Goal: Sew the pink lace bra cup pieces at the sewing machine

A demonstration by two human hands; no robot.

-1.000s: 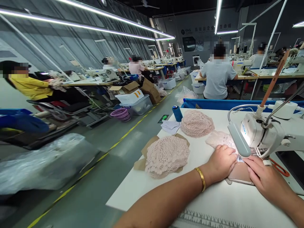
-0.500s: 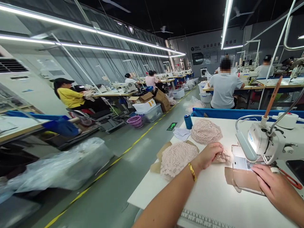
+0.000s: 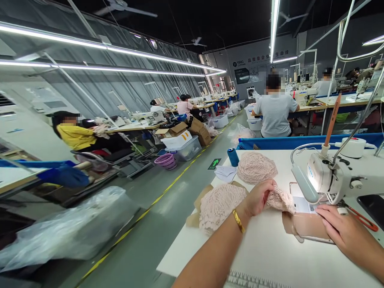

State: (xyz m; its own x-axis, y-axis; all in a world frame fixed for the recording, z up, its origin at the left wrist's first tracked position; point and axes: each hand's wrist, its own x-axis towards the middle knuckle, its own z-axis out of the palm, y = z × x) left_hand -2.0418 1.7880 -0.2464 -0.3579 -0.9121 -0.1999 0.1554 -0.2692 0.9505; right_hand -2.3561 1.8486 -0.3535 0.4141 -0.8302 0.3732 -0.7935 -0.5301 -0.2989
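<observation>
My left hand point(image 3: 260, 197) is closed in a pinch on a piece of beige lace point(image 3: 280, 201), whose free end hangs toward the sewing machine point(image 3: 325, 172). Flat on the machine bed, with fingers stretched out, lies my right hand point(image 3: 345, 230). Its fingertips touch the edge of a white label with a printed code point(image 3: 303, 205), beside a brown patch point(image 3: 312, 226) on the bed. To the left of the held lace sit two bundles of beige lace, the nearer one point(image 3: 220, 206) resting on brown paper and the farther one point(image 3: 257, 167) behind it.
A blue thread cone point(image 3: 233, 157) and a folded white paper point(image 3: 225, 173) stand by the table's far left corner. Orange-handled scissors point(image 3: 364, 220) and a dark phone point(image 3: 372, 208) lie right of the machine. A ruler strip point(image 3: 249, 280) marks the front edge. Co-workers sit at other machines.
The lace in my left hand has spread out and shows more of its length beside the label. My right hand stays on the bed. The whole view has shifted slightly.
</observation>
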